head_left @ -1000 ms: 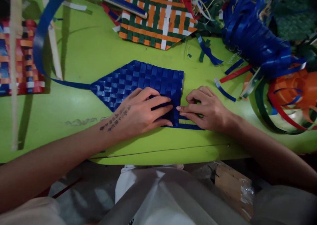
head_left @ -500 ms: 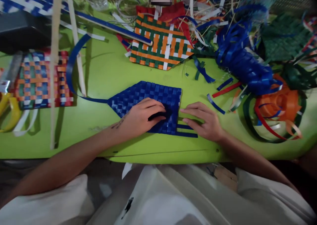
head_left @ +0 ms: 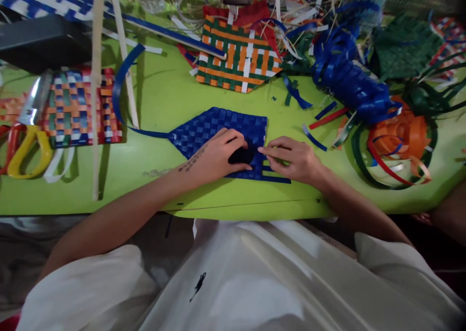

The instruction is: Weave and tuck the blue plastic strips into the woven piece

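On the green worktop [head_left: 163,91], a pale wooden stick [head_left: 95,107] crosses in front of the multicoloured woven piece [head_left: 69,112] at the left, with scissors [head_left: 29,115] just beside it. A dark box [head_left: 43,42] sits beyond. Far of centre, a blue rod [head_left: 174,39] overlaps an orange, green and white weave [head_left: 225,52]. To the right are a bundle of blue strips [head_left: 358,88] and an orange coil [head_left: 404,132], with loose offcuts between them and the work.

The blue woven piece [head_left: 222,120] lies flat near the middle, partly hidden by the left hand [head_left: 218,156]. That hand rests on it, fingers curved and parted, grasping nothing visible. The right hand [head_left: 291,158] is at the right edge, thumb and index drawn together; whether a strip is between them, I cannot tell.

Against 0.5 s ago, the right hand's fingertips have closed from a spread pose, the left hand remains on the weave, and the view takes in more of the scissors.

The weave's pointed end faces left, trailing 1 long strip [head_left: 116,86] that curls away to the far left. Its long axis runs left to right, roughly along the worktop's near edge; strip ends [head_left: 276,178] jut right from its near corner.
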Demonstrator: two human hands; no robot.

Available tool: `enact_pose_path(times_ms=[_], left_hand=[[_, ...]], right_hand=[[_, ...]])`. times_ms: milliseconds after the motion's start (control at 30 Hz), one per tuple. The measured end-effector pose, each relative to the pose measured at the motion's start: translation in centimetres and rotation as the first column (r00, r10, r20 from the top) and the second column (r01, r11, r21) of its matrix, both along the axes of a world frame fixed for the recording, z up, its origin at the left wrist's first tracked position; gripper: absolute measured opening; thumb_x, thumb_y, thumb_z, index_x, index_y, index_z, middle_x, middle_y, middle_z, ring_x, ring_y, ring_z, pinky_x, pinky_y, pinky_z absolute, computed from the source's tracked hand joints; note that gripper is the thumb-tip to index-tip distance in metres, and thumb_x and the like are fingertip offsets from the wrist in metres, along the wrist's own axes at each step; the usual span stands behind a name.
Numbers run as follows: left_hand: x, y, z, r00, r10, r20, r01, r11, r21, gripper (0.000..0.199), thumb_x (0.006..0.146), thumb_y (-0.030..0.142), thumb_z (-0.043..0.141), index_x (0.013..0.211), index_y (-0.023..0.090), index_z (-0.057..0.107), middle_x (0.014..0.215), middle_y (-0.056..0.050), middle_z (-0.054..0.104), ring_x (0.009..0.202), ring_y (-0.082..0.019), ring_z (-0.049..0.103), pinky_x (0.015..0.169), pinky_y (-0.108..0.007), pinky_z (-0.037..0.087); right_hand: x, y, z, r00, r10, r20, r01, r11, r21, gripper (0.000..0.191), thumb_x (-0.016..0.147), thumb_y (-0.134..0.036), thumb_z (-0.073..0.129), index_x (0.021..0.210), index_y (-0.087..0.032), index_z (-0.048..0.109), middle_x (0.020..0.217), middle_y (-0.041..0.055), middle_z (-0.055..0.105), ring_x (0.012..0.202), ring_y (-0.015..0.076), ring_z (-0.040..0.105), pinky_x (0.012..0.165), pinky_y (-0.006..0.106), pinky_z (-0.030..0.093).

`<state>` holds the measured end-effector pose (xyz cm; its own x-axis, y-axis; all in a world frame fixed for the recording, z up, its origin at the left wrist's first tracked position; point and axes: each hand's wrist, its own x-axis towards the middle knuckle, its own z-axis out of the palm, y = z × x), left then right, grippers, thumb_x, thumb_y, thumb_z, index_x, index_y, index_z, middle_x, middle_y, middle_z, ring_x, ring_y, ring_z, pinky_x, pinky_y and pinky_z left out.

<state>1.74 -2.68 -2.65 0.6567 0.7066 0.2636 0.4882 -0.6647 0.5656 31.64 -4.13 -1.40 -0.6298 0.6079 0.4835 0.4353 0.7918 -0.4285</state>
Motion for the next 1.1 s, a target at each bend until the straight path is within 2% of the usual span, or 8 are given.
enact_pose_path(times_ms=[133, 267, 433, 567, 833, 967, 1100], left_hand=[[-0.3, 0.2, -0.1, 0.999, -0.004, 0.032, 0.004, 1.000, -0.017, 0.051, 0.090, 0.046, 0.100, 0.123, 0.015, 0.078, 0.128, -0.015, 0.078, 0.116, -0.031, 0.073, 0.108, -0.046, 0.061], [-0.9, 0.6, 0.3, 0.999, -0.022, 0.048, 0.023, 0.999, -0.032, 0.043, 0.092, 0.042, 0.099, 0.122, 0.016, 0.081, 0.129, -0.013, 0.081, 0.119, -0.029, 0.078, 0.111, -0.042, 0.063], [-1.2, 0.9, 0.7, 0.999, -0.021, 0.037, 0.023, 0.997, -0.071, 0.041, 0.093, 0.040, 0.098, 0.123, 0.016, 0.082, 0.130, -0.013, 0.082, 0.121, -0.028, 0.080, 0.112, -0.042, 0.065], [-1.2, 0.8, 0.7, 1.000, -0.013, 0.026, 0.015, 0.996, -0.091, 0.041, 0.093, 0.040, 0.099, 0.123, 0.017, 0.082, 0.131, -0.013, 0.082, 0.122, -0.029, 0.079, 0.112, -0.043, 0.064], [-1.1, 0.8, 0.6, 1.000, -0.017, 0.020, 0.019, 0.997, -0.075, 0.039, 0.094, 0.038, 0.098, 0.124, 0.018, 0.083, 0.130, -0.013, 0.082, 0.121, -0.029, 0.078, 0.112, -0.043, 0.064], [-1.1, 0.8, 0.5, 0.999, -0.031, 0.028, 0.032, 0.999, -0.035, 0.040, 0.092, 0.036, 0.099, 0.123, 0.015, 0.083, 0.128, -0.013, 0.082, 0.119, -0.029, 0.078, 0.109, -0.042, 0.064], [-1.0, 0.7, 0.3, 0.999, -0.030, 0.033, 0.030, 0.999, -0.022, 0.039, 0.093, 0.037, 0.098, 0.123, 0.016, 0.084, 0.128, -0.013, 0.082, 0.118, -0.029, 0.078, 0.108, -0.043, 0.064]], right_hand=[[0.6, 0.2, 0.4, 0.996, 0.070, 0.047, -0.068, 0.997, -0.037, 0.026, 0.109, -0.014, 0.069, 0.128, -0.022, 0.085, 0.110, 0.0103, 0.082, 0.093, 0.0212, 0.080, 0.075, 0.032, 0.066], [0.7, 0.0, 0.8, 0.984, 0.111, 0.139, -0.106, 0.993, -0.042, 0.024, 0.111, -0.015, 0.068, 0.127, -0.019, 0.085, 0.113, 0.0132, 0.083, 0.099, 0.0248, 0.080, 0.078, 0.036, 0.067], [0.5, -0.3, 0.6, 0.992, 0.074, 0.100, -0.068, 0.996, -0.058, 0.025, 0.111, -0.016, 0.070, 0.133, -0.019, 0.083, 0.117, 0.0123, 0.087, 0.101, 0.0268, 0.082, 0.087, 0.041, 0.070], [0.7, -0.1, 0.4, 0.999, 0.032, 0.044, -0.029, 0.997, -0.075, 0.019, 0.110, -0.019, 0.074, 0.126, -0.024, 0.084, 0.111, 0.0087, 0.087, 0.098, 0.0251, 0.083, 0.088, 0.041, 0.071], [0.2, -0.2, 1.0, 0.997, 0.076, 0.019, -0.071, 0.978, -0.198, 0.016, 0.113, -0.024, 0.072, 0.119, -0.025, 0.087, 0.107, 0.0082, 0.084, 0.095, 0.0211, 0.082, 0.085, 0.034, 0.071], [-0.2, -0.3, 1.2, 0.998, 0.062, 0.008, -0.059, 0.980, -0.190, 0.015, 0.111, -0.021, 0.073, 0.118, -0.022, 0.086, 0.106, 0.0086, 0.083, 0.094, 0.0201, 0.081, 0.084, 0.032, 0.070], [-0.3, -0.4, 1.3, 0.999, 0.031, 0.030, -0.025, 0.980, -0.199, 0.016, 0.110, -0.020, 0.072, 0.116, -0.024, 0.086, 0.106, 0.0073, 0.083, 0.093, 0.0198, 0.081, 0.084, 0.033, 0.070]])
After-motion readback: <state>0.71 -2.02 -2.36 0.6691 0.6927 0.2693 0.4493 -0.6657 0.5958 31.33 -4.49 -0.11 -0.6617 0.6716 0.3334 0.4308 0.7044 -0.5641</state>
